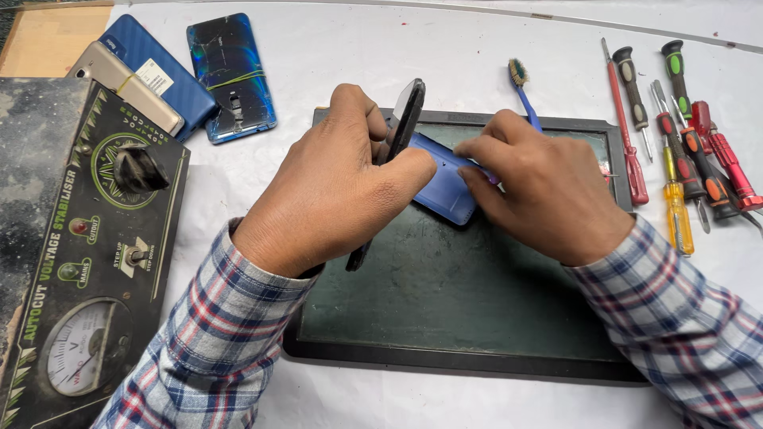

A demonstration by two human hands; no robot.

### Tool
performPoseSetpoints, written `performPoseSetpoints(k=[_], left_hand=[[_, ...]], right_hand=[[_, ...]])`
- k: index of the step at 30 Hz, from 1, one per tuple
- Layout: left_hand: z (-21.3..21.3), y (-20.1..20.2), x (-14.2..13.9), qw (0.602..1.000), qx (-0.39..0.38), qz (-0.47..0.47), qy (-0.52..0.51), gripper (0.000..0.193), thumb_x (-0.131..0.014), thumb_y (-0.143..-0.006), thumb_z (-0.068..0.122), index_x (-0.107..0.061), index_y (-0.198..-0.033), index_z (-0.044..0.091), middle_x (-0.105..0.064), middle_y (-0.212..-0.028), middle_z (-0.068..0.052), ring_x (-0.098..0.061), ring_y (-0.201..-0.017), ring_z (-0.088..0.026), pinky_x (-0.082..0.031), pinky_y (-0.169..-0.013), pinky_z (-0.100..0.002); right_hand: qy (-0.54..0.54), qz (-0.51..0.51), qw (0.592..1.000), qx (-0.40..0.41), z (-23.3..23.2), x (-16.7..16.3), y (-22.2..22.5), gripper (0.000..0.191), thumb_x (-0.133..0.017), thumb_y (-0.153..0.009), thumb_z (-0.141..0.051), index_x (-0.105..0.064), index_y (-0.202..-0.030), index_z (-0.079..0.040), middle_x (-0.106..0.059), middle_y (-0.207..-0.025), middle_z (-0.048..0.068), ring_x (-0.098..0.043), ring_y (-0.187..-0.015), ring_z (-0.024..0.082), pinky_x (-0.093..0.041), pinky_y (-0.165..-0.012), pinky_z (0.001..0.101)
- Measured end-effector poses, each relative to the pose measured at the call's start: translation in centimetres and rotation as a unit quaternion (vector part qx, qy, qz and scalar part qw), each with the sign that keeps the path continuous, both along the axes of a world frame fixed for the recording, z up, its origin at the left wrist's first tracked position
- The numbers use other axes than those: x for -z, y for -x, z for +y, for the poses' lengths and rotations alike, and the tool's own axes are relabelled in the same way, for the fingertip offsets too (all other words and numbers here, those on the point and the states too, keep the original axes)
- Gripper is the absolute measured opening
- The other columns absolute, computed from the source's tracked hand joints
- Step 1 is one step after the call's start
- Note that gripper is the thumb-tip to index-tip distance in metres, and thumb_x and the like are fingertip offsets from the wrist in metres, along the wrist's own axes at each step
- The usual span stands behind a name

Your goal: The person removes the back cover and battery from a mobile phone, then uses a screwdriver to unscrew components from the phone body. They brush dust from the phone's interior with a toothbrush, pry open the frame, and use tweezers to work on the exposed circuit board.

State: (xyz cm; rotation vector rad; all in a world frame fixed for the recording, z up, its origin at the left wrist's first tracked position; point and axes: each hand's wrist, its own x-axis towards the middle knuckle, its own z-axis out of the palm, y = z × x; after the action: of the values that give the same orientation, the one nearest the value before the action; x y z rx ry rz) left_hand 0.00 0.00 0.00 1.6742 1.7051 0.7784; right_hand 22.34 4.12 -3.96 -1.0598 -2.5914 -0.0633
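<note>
While the left hand (334, 187) grips a dark phone (401, 131) stood on its edge just left of the frame's centre, the phone's long axis runs from the upper middle of the picture down toward the lower left, its lower end hidden behind the palm. The blue back cover (445, 179) lies flat right beside it, tilted so its length slopes down to the right, and it touches both hands: the left thumb rests on its near corner, while the right hand (540, 191) pinches its right edge between curled fingertips. So the cover sits between the hands, at the centre, with the right hand holding more of it. All this is over a dark framed work mat (477, 302). A blue-handled brush (520, 87) lies above, screwdrivers (683, 159) at the right edge, three more phones (183, 75) upper left, and a voltage stabiliser (87, 262) at the left
</note>
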Motion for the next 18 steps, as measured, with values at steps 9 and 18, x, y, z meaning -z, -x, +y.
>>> performPoseSetpoints(k=[9, 18], left_hand=[[0.0, 0.0, 0.0, 1.000, -0.003, -0.005, -0.014, 0.052, -0.069, -0.078, 0.037, -0.052, -0.103, -0.005, -0.064, -0.079, -0.014, -0.067, -0.065, -0.020, -0.054, -0.053, -0.030], [0.1, 0.0, -0.2, 1.000, -0.003, -0.009, 0.016, 0.052, -0.070, -0.076, 0.036, -0.050, -0.104, -0.002, -0.064, -0.078, -0.013, -0.068, -0.063, -0.019, -0.054, -0.051, -0.030]], right_hand=[[0.103, -0.068, 0.992, -0.033, -1.3, -1.1, 1.2, 0.023, -0.075, -0.082, -0.029, -0.072, -0.087, -0.007, -0.063, -0.084, 0.008, -0.065, -0.060, 0.030, -0.050, -0.050, 0.0443], [0.050, -0.143, 0.987, 0.045, 0.3, -1.2, -0.3, 0.019, -0.069, -0.089, -0.028, -0.075, -0.090, -0.009, -0.066, -0.085, 0.005, -0.067, -0.063, 0.028, -0.054, -0.056, 0.0417]])
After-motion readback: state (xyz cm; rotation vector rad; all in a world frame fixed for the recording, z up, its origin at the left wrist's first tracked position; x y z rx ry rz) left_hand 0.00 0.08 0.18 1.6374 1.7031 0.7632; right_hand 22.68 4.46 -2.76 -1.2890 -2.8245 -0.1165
